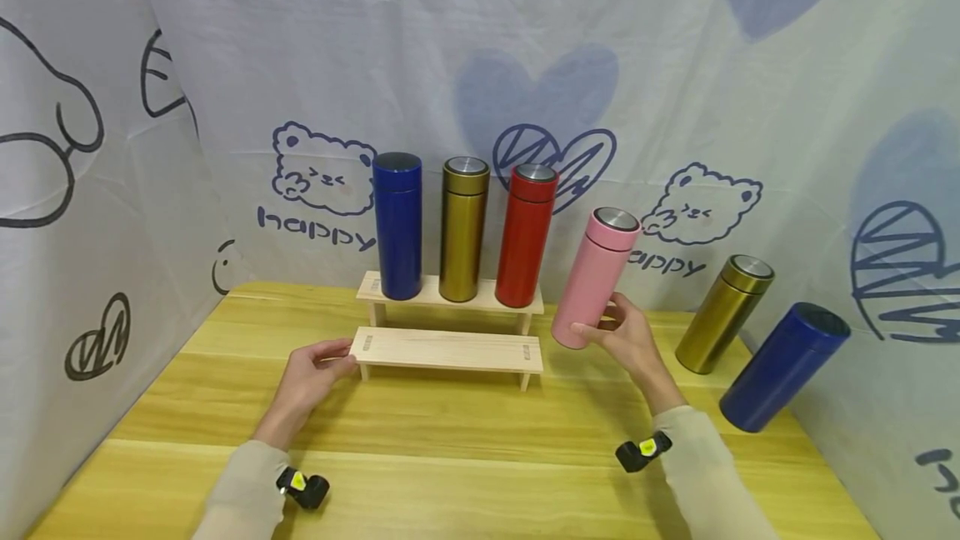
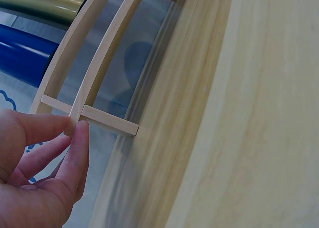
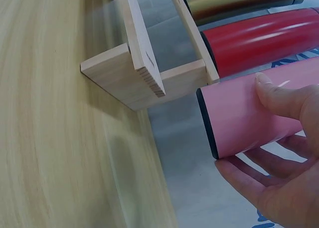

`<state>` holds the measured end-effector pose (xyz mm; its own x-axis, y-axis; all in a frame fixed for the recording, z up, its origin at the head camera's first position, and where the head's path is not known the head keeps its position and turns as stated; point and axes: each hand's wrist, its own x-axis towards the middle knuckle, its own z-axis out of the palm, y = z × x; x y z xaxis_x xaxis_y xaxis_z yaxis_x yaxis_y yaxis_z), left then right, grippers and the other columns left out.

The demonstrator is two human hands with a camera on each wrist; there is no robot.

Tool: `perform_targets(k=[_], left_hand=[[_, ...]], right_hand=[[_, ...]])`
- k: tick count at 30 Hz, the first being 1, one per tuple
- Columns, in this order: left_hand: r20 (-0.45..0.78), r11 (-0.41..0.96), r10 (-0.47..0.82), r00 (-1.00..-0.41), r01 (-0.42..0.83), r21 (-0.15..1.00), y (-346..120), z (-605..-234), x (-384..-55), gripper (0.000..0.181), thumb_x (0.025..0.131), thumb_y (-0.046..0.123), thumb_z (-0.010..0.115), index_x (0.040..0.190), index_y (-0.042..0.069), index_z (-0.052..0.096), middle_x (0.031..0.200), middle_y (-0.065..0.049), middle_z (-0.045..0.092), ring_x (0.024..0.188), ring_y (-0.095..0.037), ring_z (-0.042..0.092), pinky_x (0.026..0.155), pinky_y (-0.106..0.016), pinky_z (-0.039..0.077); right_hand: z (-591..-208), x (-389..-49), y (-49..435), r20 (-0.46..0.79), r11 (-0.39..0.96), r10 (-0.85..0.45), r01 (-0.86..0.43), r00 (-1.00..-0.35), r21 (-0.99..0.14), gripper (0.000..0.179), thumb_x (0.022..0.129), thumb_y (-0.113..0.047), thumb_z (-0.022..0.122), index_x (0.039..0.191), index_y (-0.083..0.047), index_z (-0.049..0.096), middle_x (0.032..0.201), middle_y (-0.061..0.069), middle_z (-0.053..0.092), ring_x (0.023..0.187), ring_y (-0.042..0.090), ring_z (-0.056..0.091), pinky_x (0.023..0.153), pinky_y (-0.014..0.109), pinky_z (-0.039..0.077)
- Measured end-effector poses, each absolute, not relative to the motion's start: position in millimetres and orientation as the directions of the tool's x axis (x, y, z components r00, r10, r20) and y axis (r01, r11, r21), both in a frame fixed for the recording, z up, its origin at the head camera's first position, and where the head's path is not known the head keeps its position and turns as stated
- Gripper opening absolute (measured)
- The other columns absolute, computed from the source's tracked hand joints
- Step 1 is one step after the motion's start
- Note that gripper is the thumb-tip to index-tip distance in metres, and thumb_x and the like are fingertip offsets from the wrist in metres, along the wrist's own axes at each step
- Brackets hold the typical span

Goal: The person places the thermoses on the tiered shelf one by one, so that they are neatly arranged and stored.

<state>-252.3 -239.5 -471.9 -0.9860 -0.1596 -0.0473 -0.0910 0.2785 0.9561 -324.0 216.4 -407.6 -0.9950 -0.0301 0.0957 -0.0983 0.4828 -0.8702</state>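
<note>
My right hand point(image 1: 626, 340) grips a pink thermos bottle point(image 1: 597, 277) near its base, thumb on one side and fingers round the other. The bottle tilts slightly and hangs off the table, right of the two-tier wooden stand point(image 1: 446, 348). With thumb and fingertips my left hand point(image 1: 311, 382) pinches the left end of the stand's lower board point(image 2: 79, 96). On the upper board stand a blue bottle point(image 1: 399, 227), a gold bottle point(image 1: 463, 232) and a red bottle point(image 1: 527, 236), side by side. No bottle stands on the lower board.
Another gold bottle point(image 1: 723, 315) and another blue bottle point(image 1: 783, 367) stand on the right of the wooden table point(image 1: 450, 473). A printed white cloth point(image 1: 420, 65) hangs behind the table and along its sides.
</note>
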Motion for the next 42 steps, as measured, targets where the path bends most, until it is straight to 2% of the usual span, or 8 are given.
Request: perform_targets(k=[18,24,31,42], left_hand=[[-0.056,0.281,-0.157,-0.986,-0.099,0.955,-240,-472,-254,0.044,0.102,0.011,0.064,0.143,-0.001,0.058,0.139,-0.024,0.06,0.108,-0.014,0.067,0.083,-0.018,0.054],[-0.063,0.279,-0.158,-0.985,-0.105,0.955,-240,-472,-253,0.044,0.102,0.011,0.064,0.143,-0.001,0.058,0.14,-0.025,0.06,0.11,-0.016,0.067,0.083,-0.018,0.054],[-0.053,0.284,-0.162,-0.985,-0.098,0.954,-240,-472,-254,0.043,0.102,0.01,0.064,0.143,-0.002,0.058,0.138,-0.025,0.061,0.107,-0.012,0.067,0.082,-0.015,0.053],[-0.047,0.292,-0.169,-0.984,-0.096,0.952,-240,-473,-255,0.043,0.101,0.01,0.064,0.142,-0.002,0.059,0.138,-0.025,0.061,0.108,-0.013,0.067,0.08,-0.013,0.051]], right_hand=[[-405,-316,197,0.169,0.433,-0.123,-0.206,-0.978,-0.877,0.069,0.085,-0.02,0.086,0.143,-0.004,0.052,0.135,0.025,0.064,0.115,0.04,0.068,0.091,0.042,0.06],[-404,-314,189,0.182,0.438,-0.144,-0.227,-0.973,-0.87,0.067,0.085,-0.02,0.085,0.142,-0.005,0.052,0.134,0.023,0.064,0.113,0.038,0.068,0.091,0.042,0.06],[-402,-313,181,0.192,0.43,-0.166,-0.246,-0.967,-0.869,0.068,0.085,-0.019,0.085,0.143,-0.003,0.053,0.133,0.025,0.065,0.113,0.038,0.069,0.089,0.039,0.06],[-402,-312,171,0.225,0.436,-0.202,-0.293,-0.953,-0.851,0.067,0.085,-0.02,0.086,0.142,-0.005,0.054,0.134,0.021,0.066,0.112,0.036,0.068,0.092,0.041,0.06]])
